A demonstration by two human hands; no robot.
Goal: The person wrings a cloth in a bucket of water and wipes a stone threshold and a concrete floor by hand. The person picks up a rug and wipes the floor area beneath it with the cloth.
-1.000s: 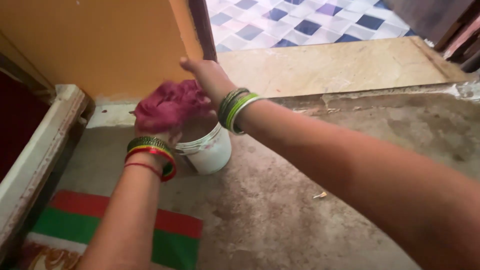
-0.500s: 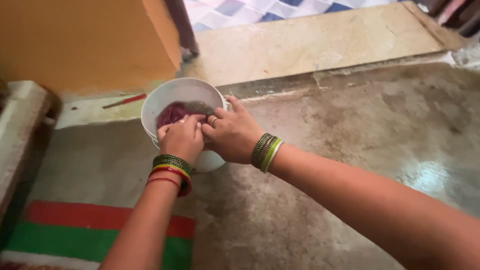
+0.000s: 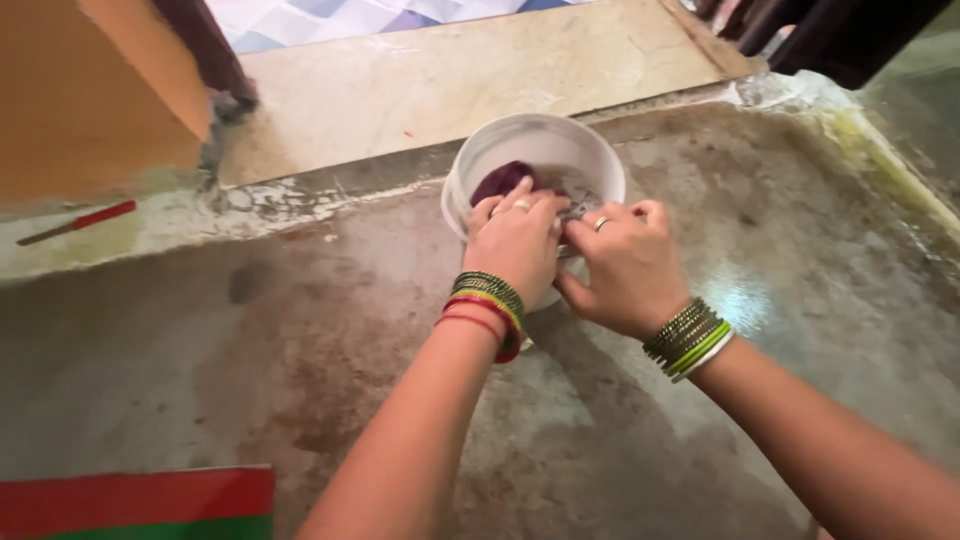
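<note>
- Far left of the frame: one thin red-handled tool (image 3: pixel 78 221) lies on the pale ledge under the orange wall (image 3: pixel 70 100); at the lower left edge, one red and green mat (image 3: pixel 135 503) shows a corner.
- Centre: the left hand (image 3: pixel 518 245), wrist stacked with green and red bangles, curls closed over one dark maroon cloth (image 3: pixel 503 181).
- The cloth sits inside one white bucket (image 3: pixel 535 150), which stands on the grey concrete floor (image 3: pixel 330 370) just below the pale stone step (image 3: pixel 470 75).
- Right of centre: the right hand (image 3: pixel 628 265), in green bangles, closes its fingers at the bucket's near rim, apparently pinching the same cloth; the exact grip is hidden.
- Judgement: the cloth is being squeezed or pressed in the bucket; both hands need a firm hold while the bucket stays steady.
- Count: two hands, one cloth, one bucket, two rings.
</note>
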